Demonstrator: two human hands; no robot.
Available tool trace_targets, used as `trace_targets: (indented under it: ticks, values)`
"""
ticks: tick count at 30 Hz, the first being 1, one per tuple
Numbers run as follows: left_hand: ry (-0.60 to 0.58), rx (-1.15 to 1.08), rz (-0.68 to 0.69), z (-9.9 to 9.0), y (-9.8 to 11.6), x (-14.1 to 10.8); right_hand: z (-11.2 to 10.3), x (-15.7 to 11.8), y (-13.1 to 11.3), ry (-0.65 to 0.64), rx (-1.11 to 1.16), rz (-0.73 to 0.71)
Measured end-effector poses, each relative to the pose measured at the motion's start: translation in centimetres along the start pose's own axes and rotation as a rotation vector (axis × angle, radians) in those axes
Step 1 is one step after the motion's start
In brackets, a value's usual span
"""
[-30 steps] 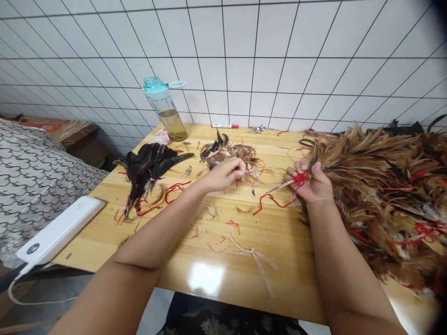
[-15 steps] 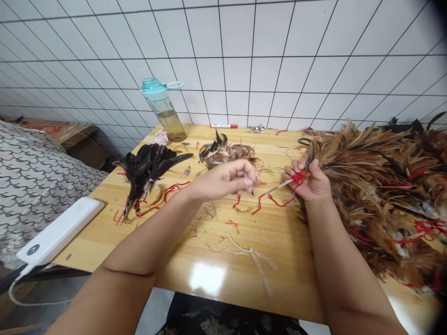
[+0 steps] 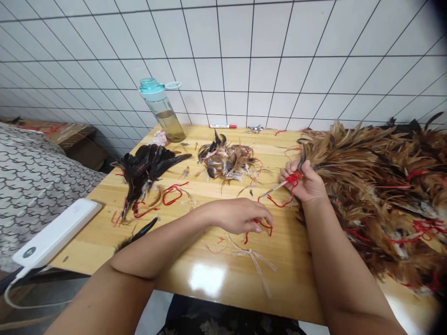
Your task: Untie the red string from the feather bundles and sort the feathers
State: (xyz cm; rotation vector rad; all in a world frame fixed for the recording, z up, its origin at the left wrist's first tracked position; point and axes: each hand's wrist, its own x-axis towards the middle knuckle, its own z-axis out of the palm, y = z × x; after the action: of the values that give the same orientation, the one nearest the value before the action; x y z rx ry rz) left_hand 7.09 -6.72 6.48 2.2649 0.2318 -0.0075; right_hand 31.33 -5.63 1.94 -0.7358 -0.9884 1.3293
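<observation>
My right hand (image 3: pixel 305 181) is closed on a feather bundle tied with red string (image 3: pixel 292 177); pale quills stick out of it to the left, and a loose red tail hangs down. Brown feathers lie right behind this hand. My left hand (image 3: pixel 246 216) is low over the middle of the table, fingers curled, with red string (image 3: pixel 267 227) at its fingertips. Whether the fingers pinch that string is too small to tell. Just below lies a knotted clear plastic strip (image 3: pixel 250 252).
A large pile of brown feathers (image 3: pixel 370 186) covers the table's right side. Black feathers (image 3: pixel 141 170), a mixed feather heap (image 3: pixel 232 160), a bottle (image 3: pixel 167 116), a red marker (image 3: pixel 222 126) and a white power bank (image 3: pixel 57 230) lie farther left or back.
My left hand has moved down and slightly right, toward the table's front, uncovering the mixed feather heap. My right hand still holds the tied bundle.
</observation>
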Motion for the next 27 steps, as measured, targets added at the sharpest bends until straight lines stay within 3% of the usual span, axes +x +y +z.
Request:
trace_targets:
  ticks: [5,8,14,17,19,23,27]
  values:
    - [0.050,0.072,-0.071,-3.4,0.9,-2.1,0.4,0.3,0.3,0.004,-0.059,0.015]
    - [0.056,0.135,-0.150,-4.3,0.9,-2.7,0.4,0.4,0.4,0.028,-0.056,0.026]
    - [0.032,0.307,-0.287,-2.2,-0.1,-1.1,0.2,0.3,0.6,0.068,-0.105,0.059]
    - [0.000,0.255,-0.255,-1.2,0.0,-0.4,0.1,0.4,0.8,0.073,-0.102,0.076]
    - [0.102,0.180,-0.223,-1.2,0.2,-0.2,0.2,0.6,1.0,0.094,-0.080,0.090]
    - [0.448,0.179,-0.213,-1.5,0.5,-0.3,0.6,1.1,1.1,0.215,-0.005,0.107]
    - [0.575,0.216,-0.184,-1.4,0.4,-0.2,1.2,1.3,1.2,0.223,-0.043,0.112]
